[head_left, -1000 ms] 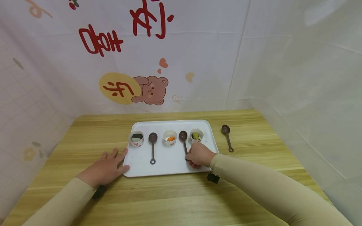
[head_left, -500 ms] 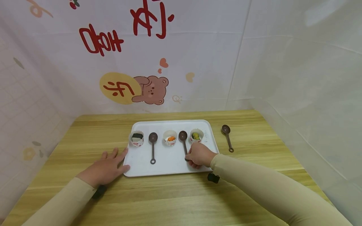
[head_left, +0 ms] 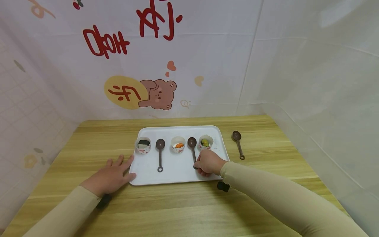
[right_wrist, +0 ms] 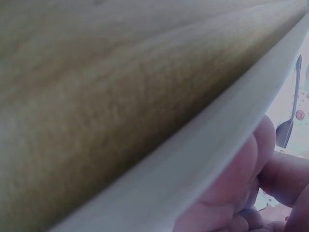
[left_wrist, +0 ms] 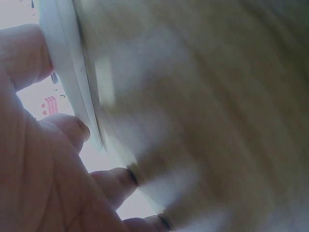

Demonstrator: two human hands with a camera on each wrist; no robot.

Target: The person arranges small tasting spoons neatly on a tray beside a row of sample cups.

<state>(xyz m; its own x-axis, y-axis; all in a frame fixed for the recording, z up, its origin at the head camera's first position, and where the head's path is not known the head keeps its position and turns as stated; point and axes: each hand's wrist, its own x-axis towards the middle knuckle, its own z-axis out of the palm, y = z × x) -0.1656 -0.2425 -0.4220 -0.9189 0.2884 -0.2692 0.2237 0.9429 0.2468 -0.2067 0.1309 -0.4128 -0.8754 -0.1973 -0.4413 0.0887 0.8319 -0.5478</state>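
Brown spoon point(head_left: 192, 144) on the right half of the white tray point(head_left: 177, 175), bowl away from the person, handle running toward the near edge. Handle end pinched by the right hand point(head_left: 209, 163), thumb and forefinger together, other fingers curled beneath. Seemingly flat on the tray; no clear gap below the bowl.

Just right of the bowl: paper cup with green filling point(head_left: 205, 148). To the left: paper cup with orange filling point(head_left: 178, 150), then second spoon point(head_left: 160, 145), nearly parallel and untouched. Last in the row, near the left edge: paper cup with black-and-white filling point(head_left: 143, 151).

At the tray's left edge: left hand point(head_left: 108, 177), fingers spread, thumb and forefinger on the rim, apparently steadying. Farther right, off the tray: third spoon point(head_left: 236, 136) on the wooden table point(head_left: 165, 210), out of both hands. Behind, pale sheet with printed bear point(head_left: 161, 95).

Step in hand, by judgement: positioning of the pinched spoon between two cups; setting down or picking up, cannot tell. Next move, if placed: probably a gentle parting of thumb and forefinger, without dragging the handle or nudging the nearby cup.
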